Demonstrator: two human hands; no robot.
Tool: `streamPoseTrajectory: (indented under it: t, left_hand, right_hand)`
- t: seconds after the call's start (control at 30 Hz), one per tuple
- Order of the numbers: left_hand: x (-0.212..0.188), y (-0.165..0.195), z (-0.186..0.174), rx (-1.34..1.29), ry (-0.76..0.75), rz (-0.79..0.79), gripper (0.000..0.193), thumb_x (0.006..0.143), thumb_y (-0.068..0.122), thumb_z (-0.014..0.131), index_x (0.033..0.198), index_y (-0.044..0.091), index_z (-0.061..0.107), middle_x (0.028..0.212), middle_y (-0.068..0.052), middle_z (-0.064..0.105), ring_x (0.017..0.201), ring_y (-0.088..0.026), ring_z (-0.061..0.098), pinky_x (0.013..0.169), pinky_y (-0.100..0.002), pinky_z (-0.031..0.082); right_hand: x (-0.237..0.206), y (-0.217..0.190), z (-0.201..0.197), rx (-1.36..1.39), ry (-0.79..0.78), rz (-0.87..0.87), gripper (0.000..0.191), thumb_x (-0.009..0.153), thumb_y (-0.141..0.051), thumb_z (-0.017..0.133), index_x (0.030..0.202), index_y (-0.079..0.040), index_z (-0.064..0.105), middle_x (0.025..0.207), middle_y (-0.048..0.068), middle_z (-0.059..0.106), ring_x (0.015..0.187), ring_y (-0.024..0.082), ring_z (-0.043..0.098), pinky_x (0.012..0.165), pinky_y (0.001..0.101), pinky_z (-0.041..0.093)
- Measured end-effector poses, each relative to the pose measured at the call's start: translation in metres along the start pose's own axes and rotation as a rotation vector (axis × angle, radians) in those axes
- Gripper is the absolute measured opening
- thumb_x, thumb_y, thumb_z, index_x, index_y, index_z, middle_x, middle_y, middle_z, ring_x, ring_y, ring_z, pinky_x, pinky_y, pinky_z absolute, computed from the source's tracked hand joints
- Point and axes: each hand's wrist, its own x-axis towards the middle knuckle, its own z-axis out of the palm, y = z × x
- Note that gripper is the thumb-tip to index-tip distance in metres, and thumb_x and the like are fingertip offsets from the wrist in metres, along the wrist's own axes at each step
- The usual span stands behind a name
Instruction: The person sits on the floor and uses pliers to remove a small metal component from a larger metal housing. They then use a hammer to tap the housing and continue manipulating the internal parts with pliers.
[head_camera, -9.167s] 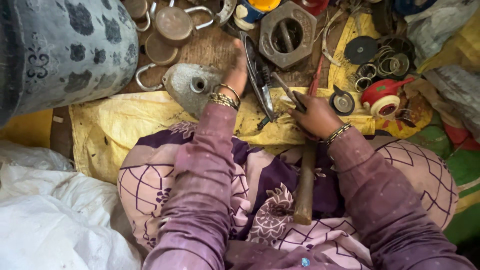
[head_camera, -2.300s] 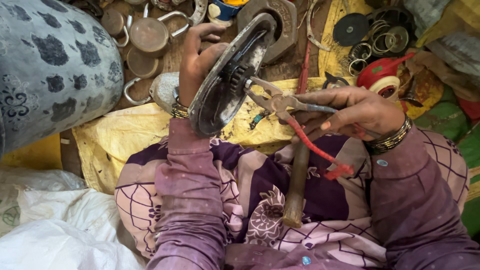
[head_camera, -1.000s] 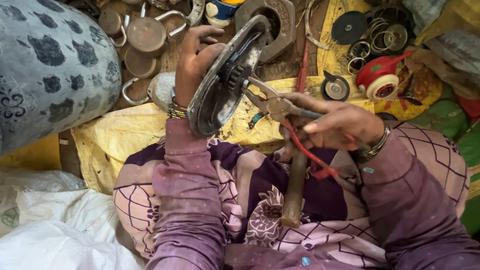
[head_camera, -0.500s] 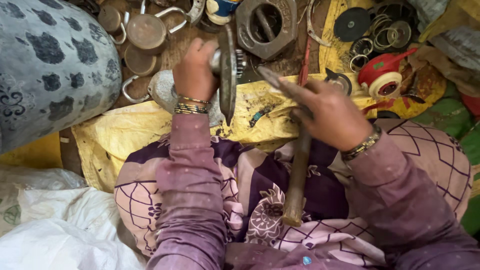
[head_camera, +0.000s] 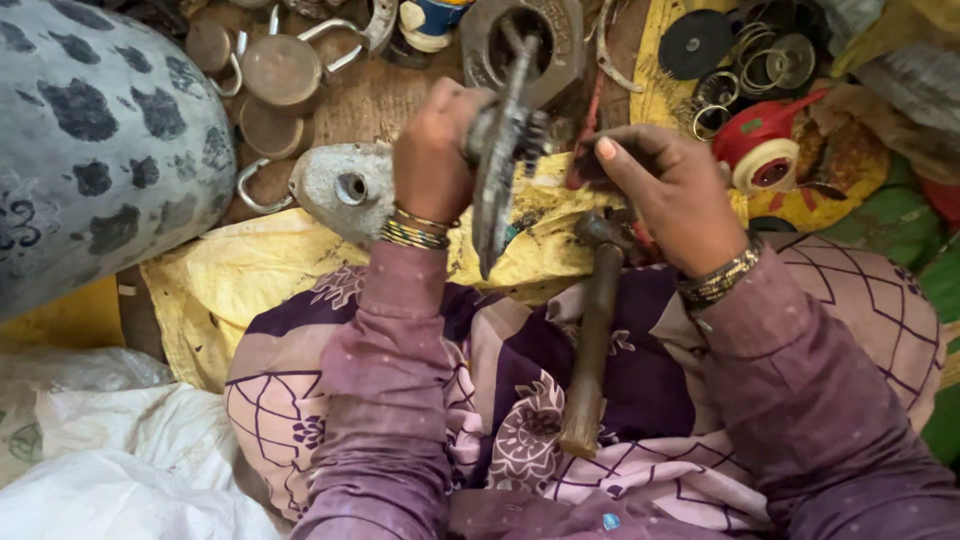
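My left hand (head_camera: 432, 150) grips a round grey metal disc (head_camera: 497, 190) by its hub and holds it upright, edge-on to me, above my lap. Just to its right, my right hand (head_camera: 672, 198) is closed around red-handled pliers (head_camera: 584, 172), which are mostly hidden in the fist. Their dark tip points at the disc's hub. A hammer (head_camera: 590, 340) with a wooden handle lies on my patterned lap below the right hand, its head near my wrist.
On the floor ahead lie a big hexagonal metal piece (head_camera: 560, 40), several padlocks (head_camera: 280, 70), a grey lock body (head_camera: 340, 185), black discs and rings (head_camera: 700, 45) and a red-and-white roll (head_camera: 765, 160). A yellow cloth (head_camera: 250, 270) lies under them, spotted grey fabric (head_camera: 100, 150) at left.
The disc has turned from tilted face-on to upright and edge-on. My right hand has risen and closed in on the disc's hub, and the pliers' red handles have gone from sight.
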Motion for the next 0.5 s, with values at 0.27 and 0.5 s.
streamPoseTrajectory:
  t: [0.27,0.5]
  left_hand:
    - [-0.001,0.036,-0.012,-0.077,-0.077,0.061,0.025,0.089,0.014,0.077,0.114,0.013,0.071,0.103,-0.007,0.067,0.092,-0.030,0.071,0.073,-0.039,0.058]
    - [-0.001,0.033,-0.009,-0.032,-0.093,0.051,0.024,0.092,0.009,0.074,0.115,0.015,0.072,0.103,-0.006,0.068,0.092,-0.029,0.072,0.073,-0.039,0.058]
  right_hand:
    - [0.004,0.012,0.011,0.382,0.037,0.286,0.019,0.103,-0.014,0.068,0.108,0.004,0.068,0.088,0.006,0.071,0.071,0.010,0.067,0.063,0.0247,0.057]
    - [0.001,0.018,0.003,0.364,-0.005,-0.050,0.016,0.095,-0.003,0.072,0.108,0.003,0.065,0.108,0.008,0.070,0.095,0.012,0.069,0.086,0.0276,0.059]
